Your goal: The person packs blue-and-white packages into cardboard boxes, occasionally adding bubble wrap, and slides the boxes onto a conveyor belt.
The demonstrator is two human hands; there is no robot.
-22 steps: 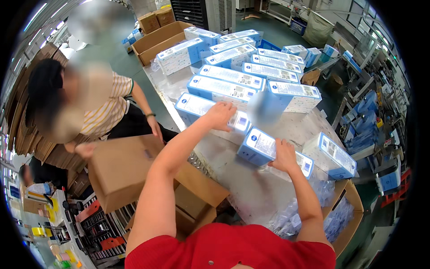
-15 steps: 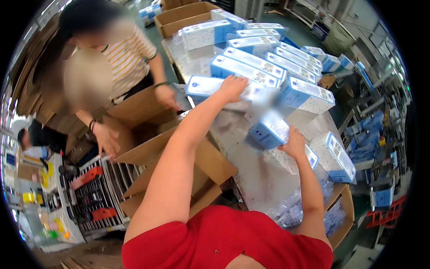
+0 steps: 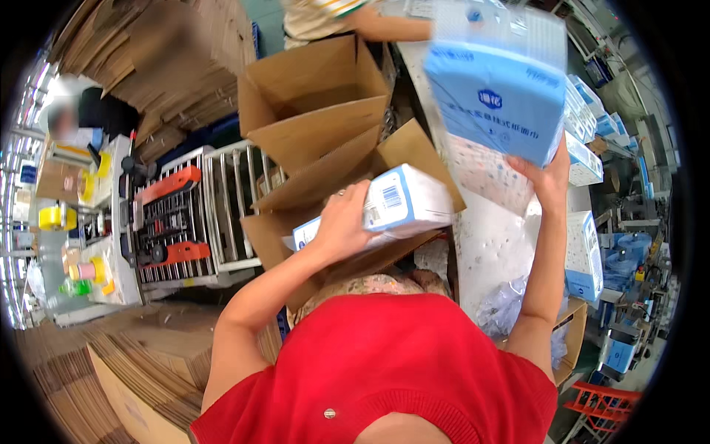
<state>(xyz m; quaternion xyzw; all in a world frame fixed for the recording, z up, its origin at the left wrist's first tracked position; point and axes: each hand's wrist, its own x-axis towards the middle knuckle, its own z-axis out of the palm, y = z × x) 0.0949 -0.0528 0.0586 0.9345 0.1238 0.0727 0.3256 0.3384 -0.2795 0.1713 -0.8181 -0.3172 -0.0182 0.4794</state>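
Note:
My left hand [image 3: 345, 220] is closed over a long blue-and-white tissue pack [image 3: 425, 200], which lies tilted across the mouth of the nearer open carton [image 3: 270, 244]. My fingers wrap over its top, and its left end dips between the flaps. Off to the right, my right hand [image 3: 546, 181] grips the lower corner of another tissue pack [image 3: 492, 103], raised above the table [image 3: 488, 244]. Its broad blue face is toward me, with a white speckled side below. Motion blurs its upper part, and the carton's inside is mostly hidden.
Behind the nearer carton stands a second open carton [image 3: 318, 96]. A co-worker's arm [image 3: 392, 26] reaches over the table at the top. More packs [image 3: 584, 251] stand along the right side, near crumpled clear plastic [image 3: 503, 303]. A roller conveyor [image 3: 177, 229] is at left.
My left hand has brought a pack from the table leftward to the nearer carton. My right hand has raised its pack higher. The view has turned left.

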